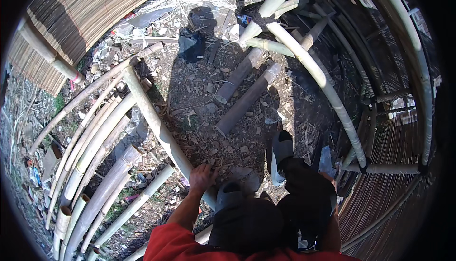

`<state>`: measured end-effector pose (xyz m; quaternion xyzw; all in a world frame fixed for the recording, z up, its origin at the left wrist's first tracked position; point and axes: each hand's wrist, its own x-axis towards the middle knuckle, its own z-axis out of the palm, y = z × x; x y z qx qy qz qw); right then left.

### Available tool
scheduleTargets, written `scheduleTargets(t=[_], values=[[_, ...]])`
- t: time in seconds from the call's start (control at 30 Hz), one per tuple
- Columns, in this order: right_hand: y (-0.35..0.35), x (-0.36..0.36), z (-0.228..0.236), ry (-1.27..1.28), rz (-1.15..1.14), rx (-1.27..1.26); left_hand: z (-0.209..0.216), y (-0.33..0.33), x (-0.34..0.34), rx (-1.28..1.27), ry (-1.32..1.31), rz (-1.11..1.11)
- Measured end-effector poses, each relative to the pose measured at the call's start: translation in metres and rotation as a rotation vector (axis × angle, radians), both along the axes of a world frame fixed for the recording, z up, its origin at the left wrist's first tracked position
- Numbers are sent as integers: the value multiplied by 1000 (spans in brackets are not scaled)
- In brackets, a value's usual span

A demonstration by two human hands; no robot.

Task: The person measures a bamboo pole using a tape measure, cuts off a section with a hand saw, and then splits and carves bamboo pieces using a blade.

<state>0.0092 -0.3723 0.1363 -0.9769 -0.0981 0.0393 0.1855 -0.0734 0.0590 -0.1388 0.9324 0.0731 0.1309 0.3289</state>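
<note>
My left hand [203, 177] is closed on a thick, pale bamboo pole [154, 114]. The pole slants from the upper left down to beside my left foot, and its low end is hidden by my hand and leg. To the right, my right hand [328, 179] shows only as a sliver past my dark trouser leg. Its fingers and anything in them are hidden. Close to that hand there is a bluish, translucent piece [327, 158], too unclear to name.
Several bamboo poles [95, 147] lie at the left. Two darker bamboo lengths [249, 99] rest ahead among wood chips. A lashed bamboo frame [323, 80] rises at the right, with a slatted screen [384, 209] below. Another slatted screen [99, 9] stands upper left, near dark cloth [191, 45].
</note>
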Motion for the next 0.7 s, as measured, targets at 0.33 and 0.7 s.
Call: scheduleTargets(t=[0.33, 0.7], values=[[153, 201, 0, 124, 284, -65, 19, 18, 35, -452, -19, 391], [403, 488, -144, -323, 845, 6, -30, 172, 331, -224, 361, 446]])
